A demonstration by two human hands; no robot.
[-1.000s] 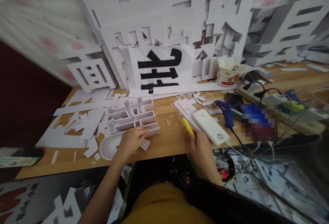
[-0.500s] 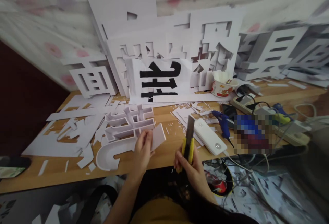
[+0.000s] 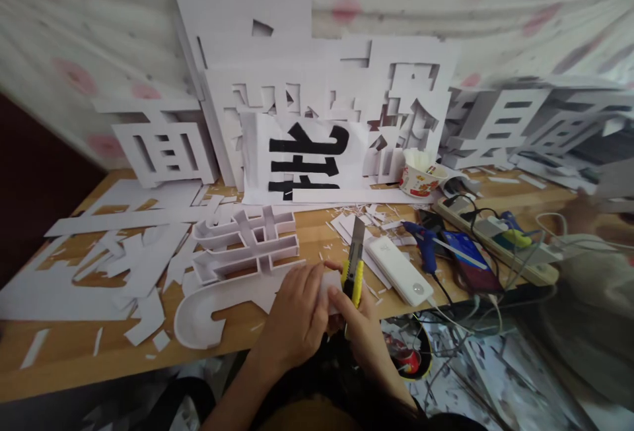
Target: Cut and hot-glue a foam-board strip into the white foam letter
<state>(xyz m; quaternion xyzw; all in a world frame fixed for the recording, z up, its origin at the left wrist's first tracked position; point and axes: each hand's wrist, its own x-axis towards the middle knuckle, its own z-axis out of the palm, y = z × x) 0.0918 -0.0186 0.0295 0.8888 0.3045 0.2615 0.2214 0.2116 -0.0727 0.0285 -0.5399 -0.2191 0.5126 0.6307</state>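
Note:
My left hand (image 3: 300, 309) is closed around a small white foam board piece (image 3: 329, 283), held just over the table's front edge. Close beside it, my right hand (image 3: 360, 315) grips a yellow and black utility knife (image 3: 353, 272) whose blade points up and away. The right thumb also presses against the white piece, and the fingers below are partly hidden. On the table left of my hands lies a white character shape with raised walls (image 3: 247, 253), its curved hook toward me.
A white power bank (image 3: 400, 271), a blue glue gun (image 3: 424, 243), a phone (image 3: 470, 259) and a power strip (image 3: 529, 263) lie at right. A paper bowl (image 3: 421, 173) stands behind. Cut scraps (image 3: 133, 259) cover the left. Another person's hand (image 3: 579, 213) shows far right.
My hands have come together. The white piece has been drawn toward the right hand, which now touches it with the thumb while still holding the knife. The view has shifted slightly.

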